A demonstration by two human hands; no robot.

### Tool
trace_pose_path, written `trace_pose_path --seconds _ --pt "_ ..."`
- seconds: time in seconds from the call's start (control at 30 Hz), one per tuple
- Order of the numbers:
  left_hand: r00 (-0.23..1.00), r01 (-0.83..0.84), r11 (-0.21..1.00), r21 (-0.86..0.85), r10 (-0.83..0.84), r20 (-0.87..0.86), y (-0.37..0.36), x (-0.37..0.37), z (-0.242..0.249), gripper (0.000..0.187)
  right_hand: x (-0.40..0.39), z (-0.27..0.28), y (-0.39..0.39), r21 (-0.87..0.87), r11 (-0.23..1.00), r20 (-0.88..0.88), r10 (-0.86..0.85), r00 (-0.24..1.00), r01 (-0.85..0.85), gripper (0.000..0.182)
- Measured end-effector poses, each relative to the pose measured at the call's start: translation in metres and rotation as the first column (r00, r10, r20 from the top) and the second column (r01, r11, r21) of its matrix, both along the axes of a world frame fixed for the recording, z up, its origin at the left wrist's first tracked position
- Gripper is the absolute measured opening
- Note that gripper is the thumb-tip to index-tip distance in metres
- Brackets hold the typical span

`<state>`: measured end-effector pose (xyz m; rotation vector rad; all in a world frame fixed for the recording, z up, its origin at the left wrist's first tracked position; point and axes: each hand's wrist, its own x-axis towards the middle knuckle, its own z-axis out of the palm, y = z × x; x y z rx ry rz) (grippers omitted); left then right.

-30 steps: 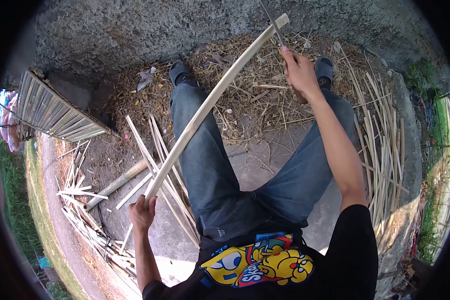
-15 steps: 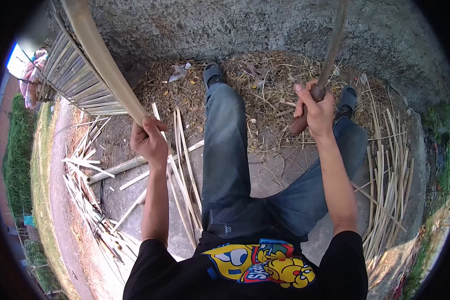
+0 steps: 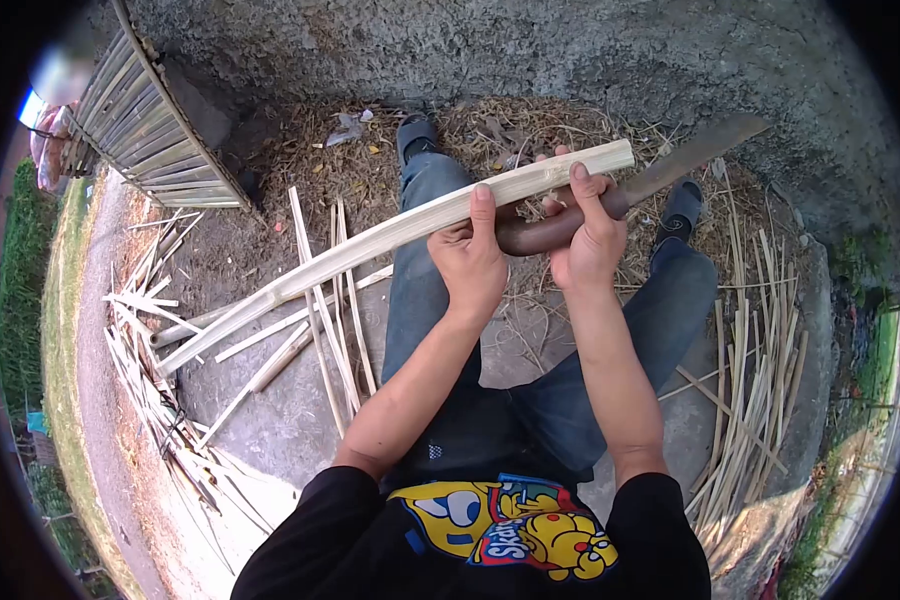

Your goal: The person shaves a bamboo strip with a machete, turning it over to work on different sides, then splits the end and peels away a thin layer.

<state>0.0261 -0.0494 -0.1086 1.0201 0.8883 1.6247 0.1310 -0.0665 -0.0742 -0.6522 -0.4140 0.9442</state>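
Note:
Across my lap lies a long split bamboo strip (image 3: 370,235), its pale inner face up, slanting from lower left to upper right. My left hand (image 3: 473,255) is closed around it near the middle, thumb on top. My right hand (image 3: 590,230) grips the brown handle of a machete (image 3: 685,165), whose dark blade points to the upper right. The thumb of that same hand presses against the bamboo near its upper end, with fingers showing behind it. The handle sits just below the strip.
Thin bamboo strips (image 3: 760,370) are piled at the right, and more strips (image 3: 160,390) lie at the left. A bamboo slat panel (image 3: 160,125) leans at the upper left. A rough wall (image 3: 450,50) stands beyond my feet, with dry litter (image 3: 310,180) along its base.
The bamboo strip has swung from upright at the left to a slant across my lap, pale side up. My hands have come together, and the machete has tipped from near upright to the right.

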Motion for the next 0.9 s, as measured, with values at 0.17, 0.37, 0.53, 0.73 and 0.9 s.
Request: trace_pose_path --seconds 0.17,0.37,0.53,0.73,0.9 --pt "0.893 0.447 0.833 -0.325 -0.393 0.221 -0.011 -0.006 -0.003 0.035 0.049 -0.058 0.008 -0.216 0.956 0.038 -0.195 0.980 0.198 0.027" --pt "0.362 0.165 0.858 0.486 0.405 -0.839 0.010 -0.141 0.043 0.042 0.114 -0.060 0.018 -0.256 0.906 0.076 -0.329 0.941 0.337 0.026" --pt "-0.222 0.164 0.897 -0.410 -0.372 -0.901 0.031 -0.270 0.019 0.070 0.146 -0.055 0.025 -0.261 0.822 0.140 -0.486 0.862 0.506 0.023" --pt "0.069 0.179 0.916 -0.359 -0.375 -0.924 0.002 -0.281 -0.017 0.053 0.107 -0.055 0.009 -0.350 0.833 0.507 -0.216 0.834 0.428 0.027" --pt "0.290 0.158 0.882 -0.444 -0.471 -0.833 -0.014 -0.230 -0.015 0.051 0.040 -0.061 -0.001 -0.426 0.863 0.853 0.283 0.438 0.272 0.037"
